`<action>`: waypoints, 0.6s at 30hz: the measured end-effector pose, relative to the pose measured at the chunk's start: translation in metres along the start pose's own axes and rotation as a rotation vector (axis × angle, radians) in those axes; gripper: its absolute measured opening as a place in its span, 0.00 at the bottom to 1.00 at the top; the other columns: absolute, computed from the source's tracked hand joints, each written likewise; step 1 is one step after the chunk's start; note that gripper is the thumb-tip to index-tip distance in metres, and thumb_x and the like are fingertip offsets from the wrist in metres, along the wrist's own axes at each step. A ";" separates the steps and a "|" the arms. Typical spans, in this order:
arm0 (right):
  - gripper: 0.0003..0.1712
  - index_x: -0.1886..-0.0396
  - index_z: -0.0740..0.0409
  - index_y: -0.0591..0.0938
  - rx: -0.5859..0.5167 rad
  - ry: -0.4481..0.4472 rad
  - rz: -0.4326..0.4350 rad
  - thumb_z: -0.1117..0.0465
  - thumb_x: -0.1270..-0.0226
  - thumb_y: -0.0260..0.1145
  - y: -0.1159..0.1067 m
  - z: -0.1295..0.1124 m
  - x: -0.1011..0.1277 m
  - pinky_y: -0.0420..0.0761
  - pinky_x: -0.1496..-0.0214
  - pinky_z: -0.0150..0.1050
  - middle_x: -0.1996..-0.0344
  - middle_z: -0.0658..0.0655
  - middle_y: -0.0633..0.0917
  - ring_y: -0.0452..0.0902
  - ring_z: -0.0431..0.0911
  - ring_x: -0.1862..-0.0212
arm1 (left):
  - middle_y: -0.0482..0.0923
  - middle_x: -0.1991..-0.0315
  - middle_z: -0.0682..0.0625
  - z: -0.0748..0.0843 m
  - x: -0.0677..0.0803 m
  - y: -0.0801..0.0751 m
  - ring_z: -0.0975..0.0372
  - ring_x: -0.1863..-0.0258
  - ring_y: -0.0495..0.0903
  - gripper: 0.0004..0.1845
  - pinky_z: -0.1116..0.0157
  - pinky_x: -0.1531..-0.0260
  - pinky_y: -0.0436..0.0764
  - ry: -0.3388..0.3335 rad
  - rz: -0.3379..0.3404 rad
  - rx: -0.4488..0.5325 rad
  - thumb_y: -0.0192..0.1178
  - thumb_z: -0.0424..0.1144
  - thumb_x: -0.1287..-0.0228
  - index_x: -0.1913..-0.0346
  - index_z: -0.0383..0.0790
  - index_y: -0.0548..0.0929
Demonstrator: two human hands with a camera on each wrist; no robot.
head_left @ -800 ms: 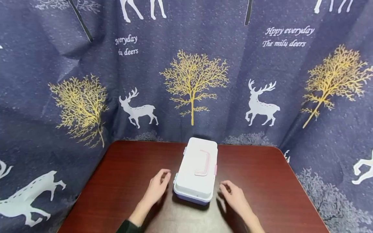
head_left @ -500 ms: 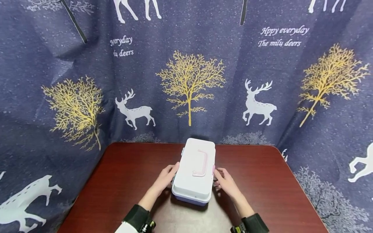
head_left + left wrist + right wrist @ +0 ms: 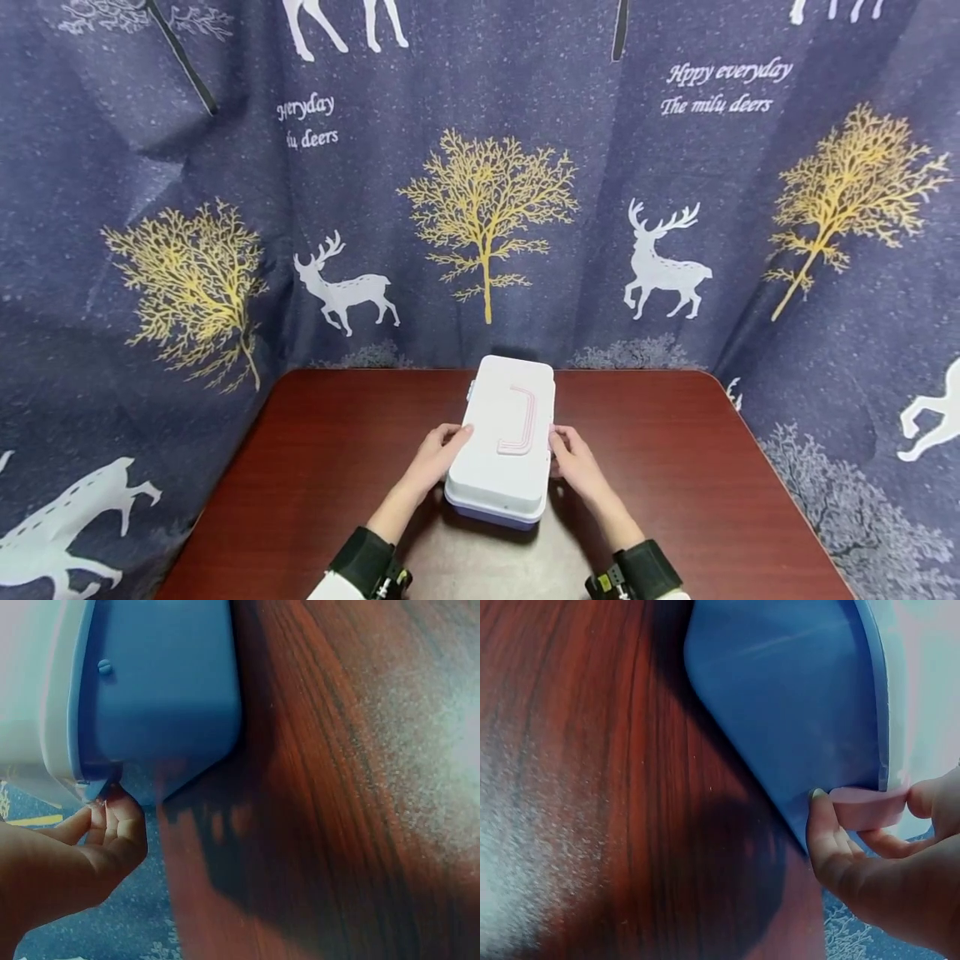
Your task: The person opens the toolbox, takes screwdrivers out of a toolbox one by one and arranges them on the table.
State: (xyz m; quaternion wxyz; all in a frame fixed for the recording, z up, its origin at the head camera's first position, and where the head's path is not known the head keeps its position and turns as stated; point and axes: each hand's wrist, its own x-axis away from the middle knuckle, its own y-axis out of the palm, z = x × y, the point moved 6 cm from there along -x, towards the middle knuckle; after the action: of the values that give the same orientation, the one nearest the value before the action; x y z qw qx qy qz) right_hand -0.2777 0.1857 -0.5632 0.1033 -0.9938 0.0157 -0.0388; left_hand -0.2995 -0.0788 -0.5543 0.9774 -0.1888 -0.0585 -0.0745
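A plastic storage box (image 3: pixel 487 475) with a white lid and blue base (image 3: pixel 161 682) stands closed on the table. A pink handle (image 3: pixel 513 451) lies folded flat on its lid. At the box's left side, my left hand (image 3: pixel 435 460) holds the lid's edge, thumb over the top and fingers curled at a small blue hinge piece (image 3: pixel 96 787) below the rim. On the opposite side, my right hand (image 3: pixel 576 468) grips around the pink latch (image 3: pixel 868 808). In the right wrist view its thumb is at the latch's upper end, with one fingertip against the blue wall beneath.
The box rests on a reddish-brown wooden table (image 3: pixel 675 483), its far end close to the table's back edge. Behind and around hangs a dark blue curtain (image 3: pixel 570 283) printed with white deer and yellow trees. Dark wrist straps (image 3: pixel 647 570) carry the cameras.
Both hands have moved forward and inward from beside the box onto its sides. The left thumb has come over the lid's edge, and the right hand has reached the pink latch. The box stays closed.
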 end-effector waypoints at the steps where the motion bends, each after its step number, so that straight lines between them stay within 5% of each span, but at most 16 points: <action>1: 0.23 0.35 0.73 0.71 -0.002 0.003 -0.002 0.58 0.15 0.54 0.000 0.004 -0.001 0.89 0.60 0.52 0.56 0.66 0.82 0.85 0.53 0.64 | 0.77 0.39 0.36 0.000 0.002 0.000 0.47 0.39 0.77 0.39 0.45 0.39 0.78 0.002 0.003 -0.002 0.58 0.63 0.27 0.34 0.30 0.76; 18: 0.23 0.34 0.73 0.71 -0.011 0.032 -0.064 0.60 0.16 0.54 0.007 0.003 0.026 0.88 0.61 0.45 0.56 0.65 0.81 0.83 0.49 0.65 | 0.79 0.49 0.41 0.001 0.041 -0.008 0.53 0.49 0.78 0.32 0.51 0.44 0.80 0.054 0.023 -0.045 0.60 0.57 0.26 0.38 0.30 0.80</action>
State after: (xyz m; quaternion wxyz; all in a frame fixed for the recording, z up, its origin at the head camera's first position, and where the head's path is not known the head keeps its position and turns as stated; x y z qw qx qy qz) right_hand -0.2519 0.1788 -0.5652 0.0961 -0.9936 -0.0143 -0.0578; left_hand -0.2611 -0.0904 -0.5451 0.9749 -0.2095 -0.0283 -0.0693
